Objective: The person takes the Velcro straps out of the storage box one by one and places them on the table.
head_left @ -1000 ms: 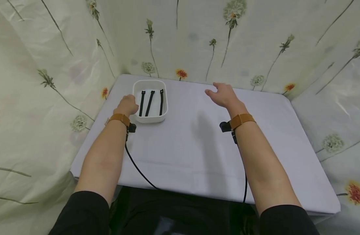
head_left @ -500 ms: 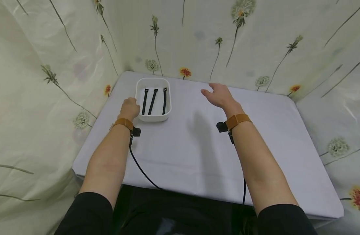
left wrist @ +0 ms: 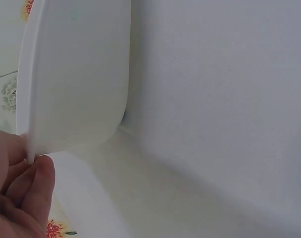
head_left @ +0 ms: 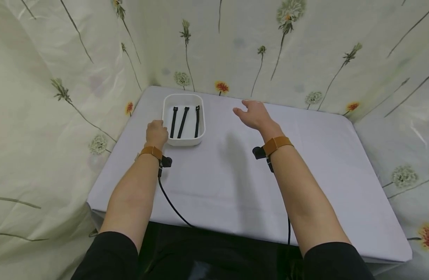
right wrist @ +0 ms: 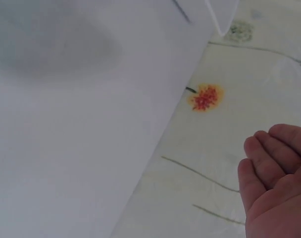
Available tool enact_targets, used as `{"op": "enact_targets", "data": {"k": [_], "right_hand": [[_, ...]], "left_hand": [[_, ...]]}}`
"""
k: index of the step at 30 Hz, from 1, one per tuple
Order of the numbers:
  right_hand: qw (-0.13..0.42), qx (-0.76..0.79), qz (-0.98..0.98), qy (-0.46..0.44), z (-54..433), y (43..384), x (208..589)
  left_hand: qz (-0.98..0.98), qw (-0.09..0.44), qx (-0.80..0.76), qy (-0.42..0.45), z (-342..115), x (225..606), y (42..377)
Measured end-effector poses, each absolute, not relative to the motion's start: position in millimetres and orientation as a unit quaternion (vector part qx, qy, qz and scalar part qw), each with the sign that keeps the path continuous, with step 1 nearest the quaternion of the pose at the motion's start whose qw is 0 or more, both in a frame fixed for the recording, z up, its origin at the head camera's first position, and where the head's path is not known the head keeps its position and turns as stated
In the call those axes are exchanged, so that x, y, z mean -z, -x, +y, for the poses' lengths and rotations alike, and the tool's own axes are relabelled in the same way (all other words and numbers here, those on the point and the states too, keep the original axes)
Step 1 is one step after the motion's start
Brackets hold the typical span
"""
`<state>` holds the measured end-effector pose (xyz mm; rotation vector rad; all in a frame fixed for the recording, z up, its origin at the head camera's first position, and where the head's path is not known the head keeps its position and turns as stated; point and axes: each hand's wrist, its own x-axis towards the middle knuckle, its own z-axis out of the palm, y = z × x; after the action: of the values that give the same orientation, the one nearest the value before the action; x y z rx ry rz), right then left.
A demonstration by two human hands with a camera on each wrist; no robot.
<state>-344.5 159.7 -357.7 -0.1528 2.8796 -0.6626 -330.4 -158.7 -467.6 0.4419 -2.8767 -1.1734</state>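
A white plastic tray [head_left: 184,142] stands at the back left of the table in the head view. Inside lie three black cable straps, the left strap [head_left: 174,122], the middle strap [head_left: 183,123] and the right strap [head_left: 197,122], spaced apart. My left hand [head_left: 156,133] is at the tray's near left corner. Its thumb and fingers [left wrist: 41,186] pinch the rim in the left wrist view. Over the table, to the right of the tray, hovers my right hand [head_left: 254,115], holding nothing. The right wrist view shows its fingers [right wrist: 262,163] loosely extended.
A white cloth covers the table [head_left: 214,182]. Flower-patterned curtains [head_left: 235,50] hang along its back and sides. Black cables run from both wrist cameras, the left cable [head_left: 172,206] trailing across the table's front edge.
My right hand has drifted left toward the tray. My left hand has shifted slightly nearer to me along the tray's side. The head view has turned a little; the straps lie as before.
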Motion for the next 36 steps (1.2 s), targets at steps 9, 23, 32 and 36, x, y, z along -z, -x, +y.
{"op": "enact_targets", "data": {"k": [9,23,32,36], "right_hand": [[0.102,0.230,0.966,0.062,148.0,347.3,358.9],[0.122,0.222,0.964,0.083,119.4,349.1,379.2],[0.123,0.232,0.961,0.082,106.8,350.5,379.4],[0.123,0.229,0.961,0.093,100.4,353.2,380.2]], "left_hand": [[-0.908,0.010,0.390,-0.155,-153.6,465.6,330.9],[-0.909,0.018,0.384,-0.162,-155.1,478.3,318.7],[-0.901,0.025,0.398,-0.169,-149.2,472.8,322.0],[-0.903,0.023,0.396,-0.168,-147.9,470.0,324.4]]}}
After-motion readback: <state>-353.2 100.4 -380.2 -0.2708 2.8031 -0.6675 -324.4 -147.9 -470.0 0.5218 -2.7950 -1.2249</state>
